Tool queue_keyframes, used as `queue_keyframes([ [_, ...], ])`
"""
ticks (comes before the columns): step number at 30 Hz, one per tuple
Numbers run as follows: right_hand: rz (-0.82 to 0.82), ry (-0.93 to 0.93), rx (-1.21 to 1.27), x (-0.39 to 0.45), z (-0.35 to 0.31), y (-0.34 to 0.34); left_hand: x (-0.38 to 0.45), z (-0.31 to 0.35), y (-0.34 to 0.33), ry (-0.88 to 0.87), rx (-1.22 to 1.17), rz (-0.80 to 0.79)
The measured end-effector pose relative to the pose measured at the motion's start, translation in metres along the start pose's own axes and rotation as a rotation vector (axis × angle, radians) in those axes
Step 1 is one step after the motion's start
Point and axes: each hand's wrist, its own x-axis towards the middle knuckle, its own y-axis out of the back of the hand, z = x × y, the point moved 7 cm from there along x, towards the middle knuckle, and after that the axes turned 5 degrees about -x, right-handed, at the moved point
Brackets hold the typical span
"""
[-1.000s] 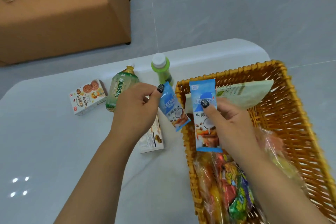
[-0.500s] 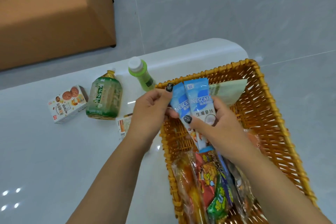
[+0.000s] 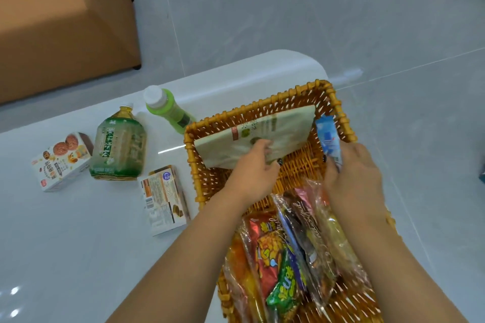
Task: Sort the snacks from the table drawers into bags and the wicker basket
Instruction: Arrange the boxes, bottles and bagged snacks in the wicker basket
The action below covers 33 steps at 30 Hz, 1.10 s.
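A wicker basket [image 3: 262, 105] stands on the right of the white table [image 3: 52, 244]. At its far end a pale green flat packet [image 3: 286, 128] leans on edge. My left hand [image 3: 249, 173] pinches that packet's lower edge, fingers on top and thumb beneath. My right hand [image 3: 353, 176] grips blue coffee sachets [image 3: 327, 134] upright against the basket's right wall. Several clear-wrapped colourful snack bags [image 3: 278, 257] fill the near half of the basket, partly under my forearms.
Left of the basket lie a green tea bottle [image 3: 118, 144], a green bottle with a white cap [image 3: 165, 107], a biscuit box [image 3: 61, 160] and a second small box [image 3: 164, 199]. A large brown cardboard box [image 3: 65, 21] stands on the floor beyond the table.
Both hands dropped into the basket. The blue sachets went from the middle to the right wall in my right hand. My left hand let go of them and took hold of the green packet.
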Motion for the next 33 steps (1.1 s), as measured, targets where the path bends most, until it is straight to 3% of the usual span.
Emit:
queue_keyframes([
  [3, -0.143, -0.025, -0.122, 0.010, 0.002, -0.024, 0.008, -0.002, 0.003, 0.013, 0.009, 0.024],
  [9, -0.414, -0.017, -0.064, 0.038, 0.006, -0.067, 0.015, -0.010, 0.006, 0.045, -0.001, 0.032],
  [14, -0.518, -0.089, -0.069, 0.048, 0.021, -0.087, 0.015, -0.013, 0.002, 0.038, 0.037, 0.002],
  [16, -0.488, -0.087, -0.108, 0.046, 0.015, -0.080, 0.016, -0.015, 0.002, 0.045, 0.026, -0.006],
  [19, -0.182, 0.009, -0.143, 0.039, -0.007, -0.036, 0.018, -0.017, 0.003, 0.036, 0.051, -0.019],
  [21, -0.042, -0.005, 0.093, 0.031, -0.016, -0.010, 0.019, -0.017, 0.004, 0.020, 0.087, -0.030],
  [24, -0.166, -0.313, 0.488, 0.037, 0.002, -0.019, 0.018, -0.018, 0.004, 0.005, 0.114, -0.049],
  [33, -0.323, -0.217, -0.197, 0.040, 0.010, -0.047, 0.014, -0.025, 0.010, 0.016, 0.057, -0.029],
])
